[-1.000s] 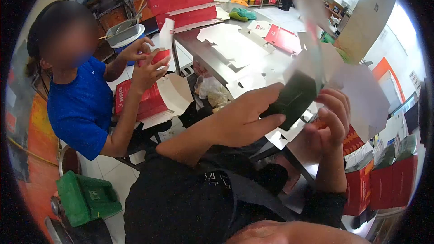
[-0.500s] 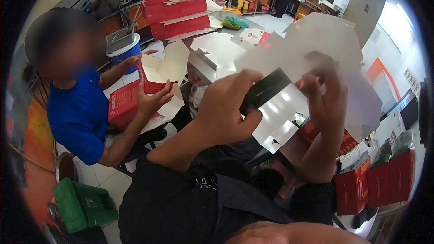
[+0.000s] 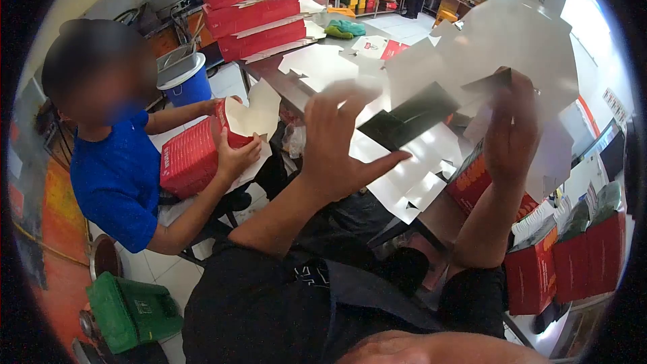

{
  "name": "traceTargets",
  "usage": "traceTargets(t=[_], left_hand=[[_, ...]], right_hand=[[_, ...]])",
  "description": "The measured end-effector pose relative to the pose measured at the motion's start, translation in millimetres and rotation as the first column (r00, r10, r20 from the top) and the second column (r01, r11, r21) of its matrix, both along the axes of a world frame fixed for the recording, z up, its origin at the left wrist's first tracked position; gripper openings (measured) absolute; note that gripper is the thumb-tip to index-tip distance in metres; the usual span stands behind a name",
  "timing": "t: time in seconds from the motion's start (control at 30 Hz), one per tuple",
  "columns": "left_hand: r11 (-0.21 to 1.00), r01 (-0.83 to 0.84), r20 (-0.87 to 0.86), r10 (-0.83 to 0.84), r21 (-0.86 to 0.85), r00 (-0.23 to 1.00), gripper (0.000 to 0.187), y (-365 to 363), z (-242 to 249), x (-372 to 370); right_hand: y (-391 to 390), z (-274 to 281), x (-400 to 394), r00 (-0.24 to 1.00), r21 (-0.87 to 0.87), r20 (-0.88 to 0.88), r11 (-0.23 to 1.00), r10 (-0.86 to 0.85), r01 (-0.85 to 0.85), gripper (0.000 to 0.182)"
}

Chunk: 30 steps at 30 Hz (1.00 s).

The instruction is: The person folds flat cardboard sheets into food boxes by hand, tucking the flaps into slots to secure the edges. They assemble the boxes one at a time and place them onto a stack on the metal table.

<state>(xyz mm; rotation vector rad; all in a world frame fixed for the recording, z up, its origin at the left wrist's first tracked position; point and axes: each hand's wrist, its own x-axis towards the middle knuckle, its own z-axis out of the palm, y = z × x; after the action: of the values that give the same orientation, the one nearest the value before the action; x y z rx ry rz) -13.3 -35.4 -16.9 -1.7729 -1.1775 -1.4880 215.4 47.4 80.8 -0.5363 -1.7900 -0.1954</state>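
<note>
My left hand (image 3: pixel 337 138) is held up with thumb and fingers apart, the fingertips blurred, and nothing is in its grasp. Just right of it are the dark green panels (image 3: pixel 428 111) of a partly folded carton. The carton's large pale panel (image 3: pixel 519 40) stands up behind, smeared by motion. High on the right, my right hand (image 3: pixel 513 125) pinches a dark flap of this carton between thumb and fingers. Beneath both hands, flat white carton blanks (image 3: pixel 394 192) lie on the table. Red cartons (image 3: pixel 472 178) are partly hidden behind my right forearm.
At the left, a person in a blue shirt (image 3: pixel 111 182) handles a red carton (image 3: pixel 236 121). Stacked red cartons (image 3: pixel 253 10) rise at the table's far side. More red cartons (image 3: pixel 532 273) stand at the right. A green bin (image 3: pixel 135 310) is on the floor.
My left hand has let go of the dark panel and spread its fingers. My right hand has moved right and up, now gripping a flap. The person's carton has tilted.
</note>
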Motion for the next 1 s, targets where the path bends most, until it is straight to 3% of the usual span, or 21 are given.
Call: traceTargets(t=[0.17, 0.27, 0.3, 0.4, 0.53, 0.63, 0.73, 0.83, 1.0], left_hand=[[0.982, 0.163, 0.12, -0.174, 0.095, 0.978, 0.088, 20, -28, -5], [0.978, 0.183, 0.237, -0.201, 0.097, 0.95, 0.083, 16, -21, -14], [0.936, 0.203, 0.151, -0.254, 0.289, 0.955, 0.071, 22, -14, -13], [0.985, 0.039, 0.116, -0.059, 0.168, 0.992, 0.063, 6, -2, -10], [0.988, 0.141, 0.131, -0.148, 0.065, 0.98, 0.051, 10, -7, -15], [0.975, 0.22, 0.1, -0.223, 0.04, 0.97, 0.047, 10, -9, -12], [0.983, 0.153, 0.017, -0.155, 0.101, 0.988, 0.044, 11, -8, -12], [0.995, 0.057, -0.039, -0.054, 0.085, 0.998, 0.042, 4, -4, -11], [0.993, 0.065, -0.022, -0.064, 0.095, 0.998, 0.041, 5, -1, -4]], right_hand=[[-8, -1, -6, 1.0, -0.04, -0.018, 0.999, 0.006, -0.007, 0.019], [-9, -1, -7, 1.0, -0.049, 0.004, 0.999, 0.015, -0.015, 0.018], [-8, -2, -6, 1.0, -0.062, -0.005, 0.998, 0.024, -0.025, 0.018], [-9, -3, -8, 0.999, -0.087, 0.004, 0.996, 0.037, -0.036, 0.018], [-9, -3, -12, 0.993, -0.031, 0.09, 0.996, 0.082, -0.08, 0.019], [-11, -2, -19, 0.982, -0.087, 0.161, 0.992, 0.102, -0.089, 0.022], [-3, -9, -18, 0.977, -0.212, 0.165, 0.972, 0.135, -0.099, 0.025], [-1, -10, -20, 0.978, -0.084, 0.187, 0.994, 0.088, -0.074, 0.019], [-3, -8, -27, 0.989, 0.014, 0.133, 0.998, 0.064, -0.067, 0.012]])
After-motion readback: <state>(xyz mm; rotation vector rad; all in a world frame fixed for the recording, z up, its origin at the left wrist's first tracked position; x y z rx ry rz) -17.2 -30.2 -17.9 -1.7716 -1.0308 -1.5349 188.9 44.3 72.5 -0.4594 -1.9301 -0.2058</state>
